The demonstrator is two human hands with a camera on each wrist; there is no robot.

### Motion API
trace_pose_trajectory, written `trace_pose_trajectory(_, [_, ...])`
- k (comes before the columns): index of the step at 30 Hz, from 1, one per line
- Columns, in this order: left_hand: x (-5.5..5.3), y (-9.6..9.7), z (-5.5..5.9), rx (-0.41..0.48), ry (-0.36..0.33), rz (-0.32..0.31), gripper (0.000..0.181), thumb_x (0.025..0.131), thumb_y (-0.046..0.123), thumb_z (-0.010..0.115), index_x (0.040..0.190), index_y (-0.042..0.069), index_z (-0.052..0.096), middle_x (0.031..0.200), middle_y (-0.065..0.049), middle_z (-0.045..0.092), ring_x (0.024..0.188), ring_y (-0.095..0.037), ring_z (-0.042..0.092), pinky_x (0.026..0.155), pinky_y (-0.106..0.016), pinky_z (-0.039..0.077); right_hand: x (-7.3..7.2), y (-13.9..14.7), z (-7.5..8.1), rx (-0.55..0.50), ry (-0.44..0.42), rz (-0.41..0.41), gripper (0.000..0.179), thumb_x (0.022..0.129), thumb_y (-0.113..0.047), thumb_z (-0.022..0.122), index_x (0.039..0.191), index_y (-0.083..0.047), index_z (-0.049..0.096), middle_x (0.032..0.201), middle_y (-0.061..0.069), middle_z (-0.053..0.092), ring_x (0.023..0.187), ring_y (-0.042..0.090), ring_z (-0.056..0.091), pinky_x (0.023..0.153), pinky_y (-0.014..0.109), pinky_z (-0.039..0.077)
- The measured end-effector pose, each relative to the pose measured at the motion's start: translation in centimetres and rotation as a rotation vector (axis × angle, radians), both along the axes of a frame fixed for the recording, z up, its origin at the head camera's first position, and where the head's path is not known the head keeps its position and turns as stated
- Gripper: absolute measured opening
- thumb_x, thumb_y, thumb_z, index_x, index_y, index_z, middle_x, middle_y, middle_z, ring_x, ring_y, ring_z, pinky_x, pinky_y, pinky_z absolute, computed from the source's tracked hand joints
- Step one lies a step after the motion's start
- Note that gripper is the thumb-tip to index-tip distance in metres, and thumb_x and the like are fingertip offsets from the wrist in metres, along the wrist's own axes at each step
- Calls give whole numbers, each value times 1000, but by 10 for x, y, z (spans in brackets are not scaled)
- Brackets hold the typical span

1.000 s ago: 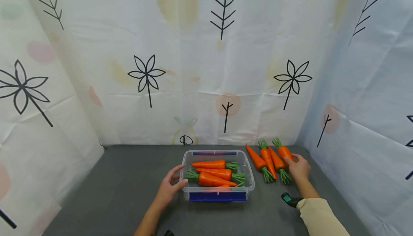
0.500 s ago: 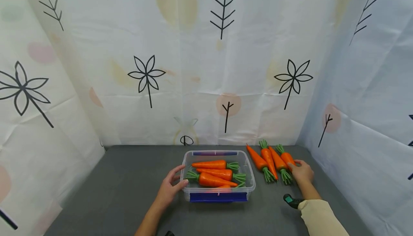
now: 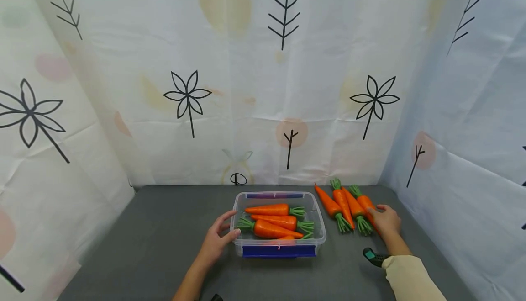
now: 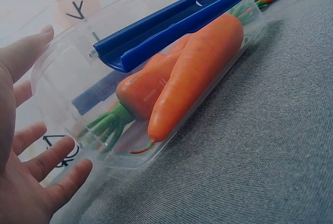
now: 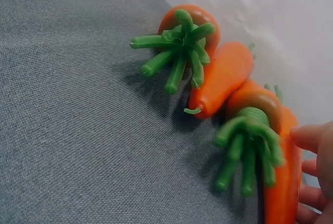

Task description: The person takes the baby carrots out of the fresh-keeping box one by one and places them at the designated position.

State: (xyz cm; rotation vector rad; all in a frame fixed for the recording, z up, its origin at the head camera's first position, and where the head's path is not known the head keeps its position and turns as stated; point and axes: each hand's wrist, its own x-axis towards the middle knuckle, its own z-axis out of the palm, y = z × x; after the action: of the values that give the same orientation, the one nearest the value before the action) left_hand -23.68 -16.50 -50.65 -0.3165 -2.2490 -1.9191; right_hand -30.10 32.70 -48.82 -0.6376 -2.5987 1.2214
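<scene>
Four carrots lie in a row on the table to the right of the box, and the outermost carrot (image 3: pixel 364 201) is the one being handled, its greens pointing away from the person and its tip toward them. The right hand (image 3: pixel 388 222) rests against its outer side, fingers loosely extended rather than curled round it. Its lower part is covered in the head view and the wrist view crops the hand, so I can't tell whether a finger reaches underneath. If none does, a smooth, tapering body like this could roll or swing about its tip when pushed off-centre.

The neighbouring carrot (image 3: pixel 354 204) lies close beside it, greens toward the person; a sideways shove could knock it out of line and disturb the other two. Those green stems, splayed right next to the handled carrot, might also snag a fingertip. The black wrist device (image 3: pixel 373 256) sits near them, so a low sweep of the arm could brush them.

Farther left, the clear box (image 3: pixel 297 242) holds more carrots (image 3: pixel 271 229). The left hand (image 3: pixel 213 242) is at its left end, fingers spread, thumb by the rim. Uneven pressure there could slide or turn the box across the grey table (image 3: pixel 176 246).
</scene>
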Motion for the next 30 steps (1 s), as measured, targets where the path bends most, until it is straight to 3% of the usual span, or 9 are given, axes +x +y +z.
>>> trace_pose_trajectory(3, [1, 0, 0, 1, -5, -3, 52, 88, 12, 71, 137, 12, 53, 142, -19, 45, 119, -44, 52, 89, -50, 50, 1, 1, 1, -16, 25, -23, 56, 96, -35, 56, 134, 6, 47, 136, 34, 42, 124, 55, 30, 100, 61, 31])
trace_pose_trajectory(8, [1, 1, 1, 8, 4, -11, 52, 88, 11, 71, 137, 10, 53, 142, -20, 45, 120, -44, 52, 88, -48, 51, 2, -1, 3, 14, 112, -48, 54, 98, -36, 56, 133, 4, 49, 126, 30, 52, 114, 48, 44, 93, 58, 37])
trace_pose_trajectory(15, [2, 0, 1, 24, 29, -25, 52, 89, 8, 70, 138, 7, 52, 142, -22, 45, 119, -44, 52, 85, -41, 53, 5, -19, 14, 34, 287, -22, 42, 97, -26, 61, 126, 3, 57, 117, 28, 59, 103, 42, 55, 83, 54, 44])
trace_pose_trajectory(20, [2, 0, 1, 11, 2, -9, 53, 88, 11, 71, 138, 9, 53, 142, -19, 45, 119, -43, 52, 88, -47, 51, 6, -37, 21, 56, 343, -5, 35, 96, -22, 62, 123, 1, 61, 113, 24, 63, 100, 38, 58, 80, 50, 46])
trace_pose_trajectory(25, [1, 0, 1, 16, 12, -15, 52, 89, 10, 70, 138, 8, 52, 143, -20, 45, 119, -45, 51, 88, -49, 51, 4, -56, 26, 29, 373, 35, 34, 95, -20, 64, 123, -1, 61, 114, 22, 61, 103, 37, 58, 82, 48, 45])
trace_pose_trajectory(30, [2, 1, 2, 21, 32, -22, 52, 89, 8, 69, 138, 5, 51, 142, -23, 44, 118, -47, 52, 87, -50, 51, 8, -73, 28, -3, 377, 140, 37, 96, -19, 63, 126, 1, 59, 118, 24, 59, 107, 40, 57, 85, 52, 47])
